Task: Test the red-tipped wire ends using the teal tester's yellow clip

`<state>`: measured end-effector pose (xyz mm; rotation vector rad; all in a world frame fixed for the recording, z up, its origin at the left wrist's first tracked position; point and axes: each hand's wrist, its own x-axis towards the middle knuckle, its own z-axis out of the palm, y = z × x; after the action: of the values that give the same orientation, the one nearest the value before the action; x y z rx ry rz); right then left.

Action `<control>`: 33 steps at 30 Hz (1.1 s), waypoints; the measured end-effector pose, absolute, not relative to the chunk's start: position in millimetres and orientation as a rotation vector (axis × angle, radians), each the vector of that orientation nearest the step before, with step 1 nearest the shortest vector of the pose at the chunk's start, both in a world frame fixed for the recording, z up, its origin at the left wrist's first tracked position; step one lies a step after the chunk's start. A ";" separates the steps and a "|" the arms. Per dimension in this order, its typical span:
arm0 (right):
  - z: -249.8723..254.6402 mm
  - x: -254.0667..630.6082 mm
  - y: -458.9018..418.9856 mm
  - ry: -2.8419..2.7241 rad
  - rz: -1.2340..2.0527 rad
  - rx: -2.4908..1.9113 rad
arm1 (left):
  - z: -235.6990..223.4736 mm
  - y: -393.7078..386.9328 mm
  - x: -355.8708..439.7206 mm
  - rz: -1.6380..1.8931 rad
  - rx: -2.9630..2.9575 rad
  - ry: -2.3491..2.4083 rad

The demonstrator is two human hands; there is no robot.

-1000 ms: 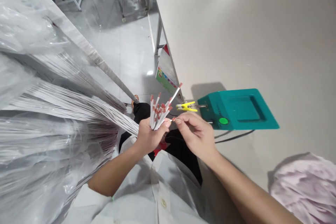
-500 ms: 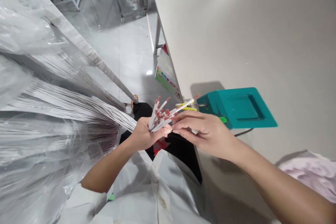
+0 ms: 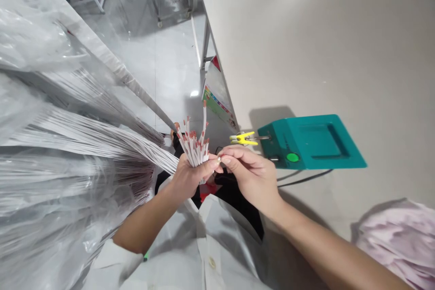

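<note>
A bundle of thin white wires with reddish-brown ends [image 3: 194,147] stands up fanned out from my left hand [image 3: 190,176], whose fingers are wrapped round it. The long white lengths run off to the left. My right hand [image 3: 253,176] meets the left thumb tip, thumb and forefinger pinched together; what they hold is too small and covered to make out. Just beyond the right hand, on the table, is a teal device [image 3: 312,142] with a green button [image 3: 292,157]. A yellow clip [image 3: 244,138] sits on a metal rod at its left end.
The pale table [image 3: 306,45] fills the right side, with a pink cloth [image 3: 397,244] near its front. Black cables [image 3: 306,180] trail by the device. Plastic-covered wire bundles [image 3: 84,131] hang along a rail [image 3: 122,74] at left. A printed box [image 3: 219,104] stands beside the table.
My right hand has drawn back toward me from beside the clip and closed its fingertips. The wire ends in my left hand now point more upright and lie further left.
</note>
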<state>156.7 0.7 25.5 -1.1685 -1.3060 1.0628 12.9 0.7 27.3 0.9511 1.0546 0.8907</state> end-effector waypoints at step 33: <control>25.1 161.8 7.5 -1.484 0.962 -1.204 | 23.2 -5.6 25.1 0.975 1.045 1.379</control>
<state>161.8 7.5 25.1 -1.2042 -1.4841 0.9615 25.1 -5.6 23.2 1.0446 1.3786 0.9745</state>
